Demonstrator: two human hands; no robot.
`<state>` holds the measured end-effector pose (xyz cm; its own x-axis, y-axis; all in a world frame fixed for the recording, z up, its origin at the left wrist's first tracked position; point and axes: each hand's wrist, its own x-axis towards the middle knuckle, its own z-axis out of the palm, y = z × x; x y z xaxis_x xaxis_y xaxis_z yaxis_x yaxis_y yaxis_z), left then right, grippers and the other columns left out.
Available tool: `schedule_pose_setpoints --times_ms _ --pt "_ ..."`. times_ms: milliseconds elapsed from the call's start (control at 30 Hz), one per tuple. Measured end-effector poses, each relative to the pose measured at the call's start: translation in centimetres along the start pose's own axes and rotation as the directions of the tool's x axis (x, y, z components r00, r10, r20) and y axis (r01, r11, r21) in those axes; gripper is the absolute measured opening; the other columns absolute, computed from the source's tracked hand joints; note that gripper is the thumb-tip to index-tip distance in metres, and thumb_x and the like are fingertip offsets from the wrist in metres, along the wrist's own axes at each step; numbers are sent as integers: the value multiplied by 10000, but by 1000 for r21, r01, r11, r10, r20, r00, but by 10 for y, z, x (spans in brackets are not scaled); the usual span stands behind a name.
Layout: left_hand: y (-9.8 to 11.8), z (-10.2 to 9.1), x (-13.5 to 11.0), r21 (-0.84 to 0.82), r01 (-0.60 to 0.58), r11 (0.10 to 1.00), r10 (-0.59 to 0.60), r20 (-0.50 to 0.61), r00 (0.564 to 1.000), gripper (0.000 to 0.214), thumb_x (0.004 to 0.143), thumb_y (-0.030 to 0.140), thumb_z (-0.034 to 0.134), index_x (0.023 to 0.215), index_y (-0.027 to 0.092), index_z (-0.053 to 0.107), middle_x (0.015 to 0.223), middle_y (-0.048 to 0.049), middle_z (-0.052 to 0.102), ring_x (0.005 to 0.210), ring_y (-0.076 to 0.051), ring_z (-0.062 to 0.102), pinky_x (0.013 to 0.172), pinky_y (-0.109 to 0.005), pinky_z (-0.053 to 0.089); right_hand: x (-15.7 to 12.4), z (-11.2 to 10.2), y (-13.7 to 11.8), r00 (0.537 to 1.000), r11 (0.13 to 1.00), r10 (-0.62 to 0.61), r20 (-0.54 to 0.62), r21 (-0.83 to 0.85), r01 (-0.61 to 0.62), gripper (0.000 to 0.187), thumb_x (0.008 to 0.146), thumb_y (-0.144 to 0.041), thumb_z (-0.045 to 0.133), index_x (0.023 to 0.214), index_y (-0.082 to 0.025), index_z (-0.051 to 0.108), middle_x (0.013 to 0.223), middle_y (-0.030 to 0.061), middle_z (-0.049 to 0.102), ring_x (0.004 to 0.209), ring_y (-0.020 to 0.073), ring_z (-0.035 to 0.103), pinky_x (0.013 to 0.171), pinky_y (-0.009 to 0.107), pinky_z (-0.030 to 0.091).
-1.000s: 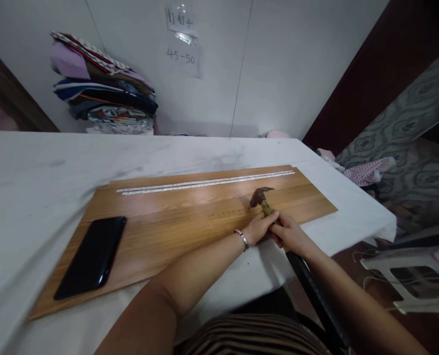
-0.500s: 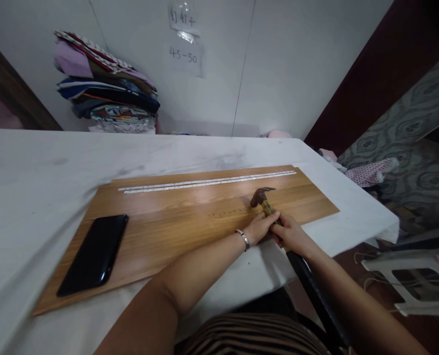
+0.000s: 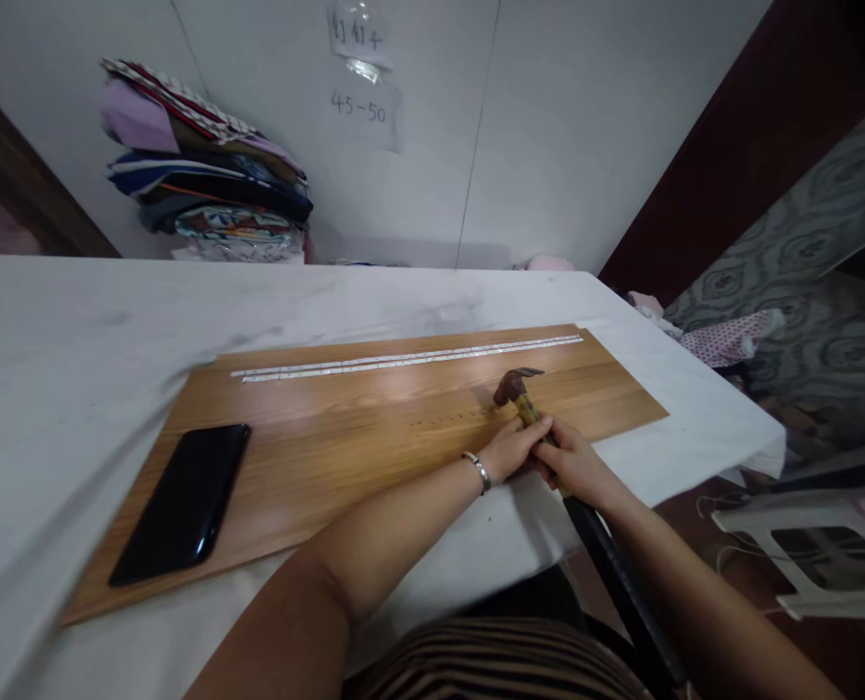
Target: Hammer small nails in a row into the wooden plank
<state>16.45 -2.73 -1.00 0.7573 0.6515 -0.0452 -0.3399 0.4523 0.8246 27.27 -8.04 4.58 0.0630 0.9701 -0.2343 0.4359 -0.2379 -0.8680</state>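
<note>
A claw hammer [image 3: 524,405] with a rusty head and a long dark-gripped handle is held over the right part of a wood-grain board [image 3: 360,457]. My right hand [image 3: 576,467] is closed around its handle. Beside it, my left hand [image 3: 514,450], with a metal bracelet at the wrist, is also closed on the handle just below the head; its lower fingers are hidden. A short row of small dark nails or marks [image 3: 447,419] runs along the board to the left of the hammer head, too small to tell apart.
Two thin white measuring strips [image 3: 403,360] lie along the board's far side. A black phone [image 3: 185,506] rests on its left end. The board lies on a white-covered table [image 3: 75,389]. Folded clothes [image 3: 214,165] are stacked at the back, and a white stool [image 3: 812,554] stands at right.
Both hands and the hammer hold the same place. Only the camera view has shifted very slightly.
</note>
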Motion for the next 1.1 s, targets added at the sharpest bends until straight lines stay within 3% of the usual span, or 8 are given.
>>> schedule_pose_setpoints --times_ms 633,933,1100 --pt "8 4 -2 8 30 1000 -30 -50 998 583 737 727 680 828 166 547 599 -10 624 410 -152 596 424 -272 516 -2 2 -5 1000 998 -8 3 57 8 192 759 -379 567 858 -226 505 455 -98 505 376 110 470 418 235 370" --pt "18 22 -5 -72 98 993 -114 -291 950 369 888 539 611 912 190 493 629 27 578 402 -126 537 396 -261 479 1 4 0 999 989 -45 9 144 43 172 748 -311 579 885 -221 530 489 -96 498 392 103 447 406 226 352" --pt "21 35 -2 -16 94 995 -91 -449 889 302 956 504 520 977 208 467 635 47 558 364 -125 503 382 -257 437 5 4 -1 999 973 -39 -3 229 38 358 697 -317 564 1028 -185 598 486 -95 483 377 105 418 381 231 349"
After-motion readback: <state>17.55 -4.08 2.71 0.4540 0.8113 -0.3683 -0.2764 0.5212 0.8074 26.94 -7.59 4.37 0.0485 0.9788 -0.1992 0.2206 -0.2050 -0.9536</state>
